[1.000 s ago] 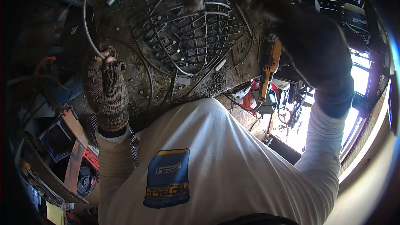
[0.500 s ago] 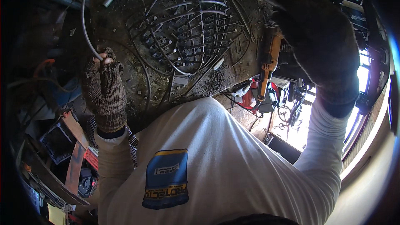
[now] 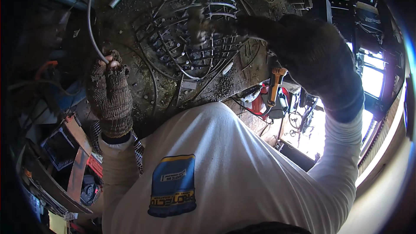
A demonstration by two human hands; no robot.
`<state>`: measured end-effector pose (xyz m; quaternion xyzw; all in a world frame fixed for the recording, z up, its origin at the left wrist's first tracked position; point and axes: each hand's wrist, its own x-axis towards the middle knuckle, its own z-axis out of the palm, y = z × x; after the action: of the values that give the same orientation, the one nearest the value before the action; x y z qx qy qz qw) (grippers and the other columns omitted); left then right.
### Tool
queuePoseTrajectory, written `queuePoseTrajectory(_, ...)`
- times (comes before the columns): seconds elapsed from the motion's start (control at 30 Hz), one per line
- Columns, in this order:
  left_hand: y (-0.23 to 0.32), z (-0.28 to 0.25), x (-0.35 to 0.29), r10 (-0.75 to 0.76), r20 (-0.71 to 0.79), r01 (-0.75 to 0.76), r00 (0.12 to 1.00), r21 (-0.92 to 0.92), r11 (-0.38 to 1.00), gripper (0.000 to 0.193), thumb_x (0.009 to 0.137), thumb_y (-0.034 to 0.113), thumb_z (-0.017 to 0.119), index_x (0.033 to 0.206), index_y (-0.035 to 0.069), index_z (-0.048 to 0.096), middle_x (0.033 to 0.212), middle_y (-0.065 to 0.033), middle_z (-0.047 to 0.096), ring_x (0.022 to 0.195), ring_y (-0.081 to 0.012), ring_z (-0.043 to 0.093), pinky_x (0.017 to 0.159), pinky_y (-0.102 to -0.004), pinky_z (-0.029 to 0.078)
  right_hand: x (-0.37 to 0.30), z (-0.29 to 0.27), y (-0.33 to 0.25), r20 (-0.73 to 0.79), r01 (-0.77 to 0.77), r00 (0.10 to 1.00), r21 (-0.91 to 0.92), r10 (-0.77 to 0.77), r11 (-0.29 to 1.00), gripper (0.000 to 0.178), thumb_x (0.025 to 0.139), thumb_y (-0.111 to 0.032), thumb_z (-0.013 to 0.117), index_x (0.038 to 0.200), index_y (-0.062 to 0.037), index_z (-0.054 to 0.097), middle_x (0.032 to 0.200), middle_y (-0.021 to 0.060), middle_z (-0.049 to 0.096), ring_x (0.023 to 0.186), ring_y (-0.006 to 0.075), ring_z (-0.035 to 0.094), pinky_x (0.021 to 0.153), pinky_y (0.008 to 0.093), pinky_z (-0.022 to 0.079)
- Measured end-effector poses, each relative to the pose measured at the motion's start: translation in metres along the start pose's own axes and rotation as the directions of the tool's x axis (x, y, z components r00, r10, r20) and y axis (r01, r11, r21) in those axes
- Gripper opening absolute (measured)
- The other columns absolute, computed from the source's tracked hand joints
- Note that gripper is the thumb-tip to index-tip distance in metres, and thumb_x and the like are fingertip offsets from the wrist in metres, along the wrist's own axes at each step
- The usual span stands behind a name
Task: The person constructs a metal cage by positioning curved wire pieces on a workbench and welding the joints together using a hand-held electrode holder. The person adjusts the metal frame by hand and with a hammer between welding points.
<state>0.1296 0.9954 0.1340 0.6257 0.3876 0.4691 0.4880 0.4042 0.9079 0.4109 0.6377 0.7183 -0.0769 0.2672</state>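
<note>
At the littered worktop (image 3: 123, 21), left hand (image 3: 110, 89) curls round a curved rod (image 3: 89, 17), right hand (image 3: 301, 39) wraps a blurred hammer-like tool (image 3: 238, 25); steady rod grip advisable

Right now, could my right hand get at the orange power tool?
Probably yes: the orange power tool shows close by with its near end uncovered, but the right hand seems full with a blurred hammer-like tool.

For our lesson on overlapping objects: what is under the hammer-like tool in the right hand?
Around the blurred hammer-like tool held in the right hand, curved metal rods and short pegs show on the dark worktop. Whatever lies directly beneath its head and handle is covered.
</note>
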Motion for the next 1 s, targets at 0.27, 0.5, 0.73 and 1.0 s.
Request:
queuePoseTrajectory(0.27, 0.005, 0.002, 0.001, -0.003, 0.016, 0.001, 1.0, 0.123, 0.992, 0.024, 0.094, 0.0, 0.065, 0.117, -0.004, 0.06, 0.114, -0.0154, 0.066, 0.097, -0.0198, 0.067, 0.083, -0.0292, 0.057, 0.001, -0.006, 0.008, -0.393, -0.108, 0.916, -0.048, 0.08, 0.993, 0.046, 0.085, -0.01, 0.068, 0.13, -0.0233, 0.065, 0.121, 0.006, 0.07, 0.089, 0.0251, 0.07, 0.077, 0.0384, 0.058)
queuePoseTrajectory(0.5, 0.007, 0.0, 0.001, -0.031, 0.021, 0.03, 0.999, 0.046, 0.998, 0.025, 0.095, 0.0, 0.064, 0.119, -0.002, 0.059, 0.114, -0.015, 0.066, 0.096, -0.0182, 0.066, 0.081, -0.0288, 0.057, -0.002, -0.002, 0.001, -0.108, -0.165, 0.982, -0.072, 0.157, 0.984, 0.045, 0.086, -0.005, 0.066, 0.128, -0.019, 0.065, 0.124, 0.0066, 0.069, 0.092, 0.0246, 0.069, 0.079, 0.0366, 0.058)
queuePoseTrajectory(0.73, 0.002, 0.003, -0.002, 0.024, -0.001, -0.024, 1.0, -0.002, 1.0, 0.026, 0.095, -0.001, 0.064, 0.121, -0.001, 0.059, 0.114, -0.0148, 0.066, 0.096, -0.0192, 0.066, 0.081, -0.0293, 0.057, -0.012, 0.02, 0.021, -0.346, -0.049, 0.911, 0.445, 0.222, 0.894, 0.042, 0.086, -0.006, 0.066, 0.126, -0.0203, 0.067, 0.116, 0.0059, 0.071, 0.081, 0.0238, 0.07, 0.069, 0.0349, 0.059)
queuePoseTrajectory(1.0, 0.007, 0.003, 0.002, 0.115, 0.027, -0.118, 0.993, 0.197, 0.973, 0.023, 0.095, 0.0, 0.063, 0.118, -0.003, 0.06, 0.112, -0.015, 0.067, 0.094, -0.019, 0.067, 0.08, -0.0288, 0.058, -0.003, 0.007, 0.019, -0.418, -0.036, 0.907, -0.184, -0.045, 0.982, 0.043, 0.088, -0.009, 0.066, 0.128, -0.0238, 0.065, 0.109, 0.0051, 0.073, 0.078, 0.0231, 0.071, 0.062, 0.0335, 0.059)
